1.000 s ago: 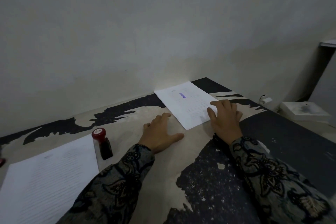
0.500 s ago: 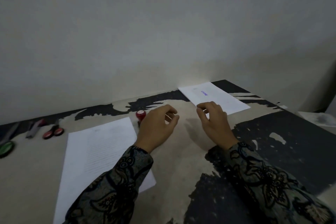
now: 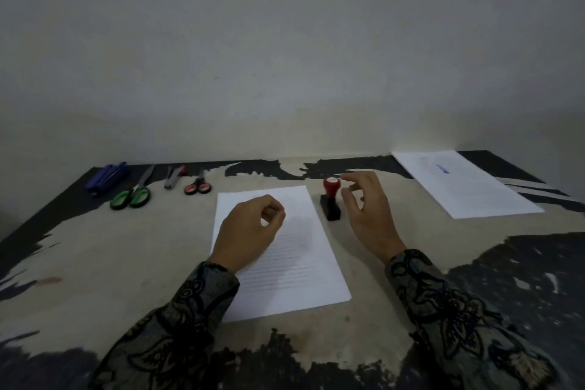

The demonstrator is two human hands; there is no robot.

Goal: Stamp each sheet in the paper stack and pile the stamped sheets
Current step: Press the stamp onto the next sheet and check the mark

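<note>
Lying flat in front of you on the worn counter (image 3: 95, 263) is the paper stack (image 3: 285, 263), white sheets printed with faint grey lines of text. Your left hand (image 3: 250, 231) hovers over its upper part, fingers loosely curled and grasping nothing. Your right hand (image 3: 367, 212) hangs just beside the stamp (image 3: 330, 199), fingers relaxed and spread, not gripping it. The stamp stands upright just right of the stack: a black base with a red knob. Well apart at the far right lies the stamped sheet (image 3: 474, 193), white with a small blue mark near its far end. Two pairs of scissors (image 3: 131, 196) and pens (image 3: 107, 172) lie at the far left.
</note>
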